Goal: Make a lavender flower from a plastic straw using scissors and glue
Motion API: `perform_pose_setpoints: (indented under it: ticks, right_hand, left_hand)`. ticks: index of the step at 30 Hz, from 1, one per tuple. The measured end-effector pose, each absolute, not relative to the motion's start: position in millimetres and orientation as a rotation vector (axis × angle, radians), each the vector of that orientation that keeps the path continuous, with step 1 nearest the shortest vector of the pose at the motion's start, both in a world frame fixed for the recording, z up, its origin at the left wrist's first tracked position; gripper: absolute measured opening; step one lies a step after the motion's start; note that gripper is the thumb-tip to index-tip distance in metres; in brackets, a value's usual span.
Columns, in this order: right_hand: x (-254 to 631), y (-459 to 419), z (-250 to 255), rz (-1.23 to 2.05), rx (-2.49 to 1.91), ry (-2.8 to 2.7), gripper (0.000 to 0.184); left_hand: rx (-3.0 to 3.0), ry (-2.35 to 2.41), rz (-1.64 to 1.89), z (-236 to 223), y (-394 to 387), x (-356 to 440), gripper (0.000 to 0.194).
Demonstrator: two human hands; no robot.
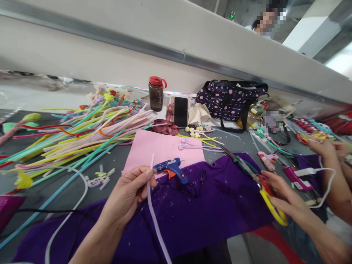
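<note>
My left hand (132, 194) pinches a long lilac pipe cleaner (154, 220) between thumb and fingers. Its short end sticks up, and the rest hangs toward the front edge. At the right, my right hand (286, 198) has its fingers on the handles of scissors (265, 194), one loop yellow and one orange-red. The blades point up and left, beside green-handled pliers (244, 161) on the purple cloth (214, 209). Just beyond my left hand lies a blue glue gun (176, 170) with an orange trigger, partly over a pink sheet (162, 146).
Many coloured pipe cleaners (90, 135) spread over the left, with cut bits (101, 178) near them. A red-lidded bottle (156, 93), a phone (180, 112) and a patterned bag (225, 99) stand along the back. Another person's hands (324, 146) are at far right, near a pink glue gun (267, 160).
</note>
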State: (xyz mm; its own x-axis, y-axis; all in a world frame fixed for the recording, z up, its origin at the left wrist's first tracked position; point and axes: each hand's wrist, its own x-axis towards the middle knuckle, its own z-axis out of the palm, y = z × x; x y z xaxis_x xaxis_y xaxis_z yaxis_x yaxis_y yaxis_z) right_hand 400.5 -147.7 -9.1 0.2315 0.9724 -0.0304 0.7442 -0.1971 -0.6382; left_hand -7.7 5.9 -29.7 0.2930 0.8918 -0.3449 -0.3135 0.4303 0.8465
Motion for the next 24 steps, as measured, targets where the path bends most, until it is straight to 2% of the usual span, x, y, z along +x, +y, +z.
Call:
perform_pose_setpoints:
  ticks: [2, 7, 10, 12, 15, 19, 24]
  right_hand:
    - [389, -142, -12, 0.807, -1.829, -1.466, 0.065]
    - [351, -111, -36, 1.025, -1.552, -1.27, 0.068]
    - [313, -89, -40, 1.26, -1.335, -1.355, 0.064]
    - [283, -77, -32, 1.331, -1.242, -1.43, 0.055]
    - [246, -62, -12, 1.395, -1.213, -1.485, 0.051]
    - [219, -41, 11, 1.431, -1.286, -1.651, 0.055]
    - [203, -26, 26, 1.168, -1.511, -2.057, 0.053]
  left_hand:
    - [0.75, 0.941, 0.927, -30, 5, -7, 0.019]
    - [0.748, 0.913, 0.977, -30, 1, -7, 0.018]
    - [0.725, 0.88, 0.989, -31, 1, -9, 0.022]
    - [0.718, 0.868, 0.997, -32, 0, -11, 0.022]
    - [0.695, 0.846, 1.018, -32, -1, -15, 0.024]
    - [0.671, 0.831, 1.066, -30, 0, -21, 0.026]
    - [0.657, 0.873, 1.166, -28, 1, -25, 0.024]
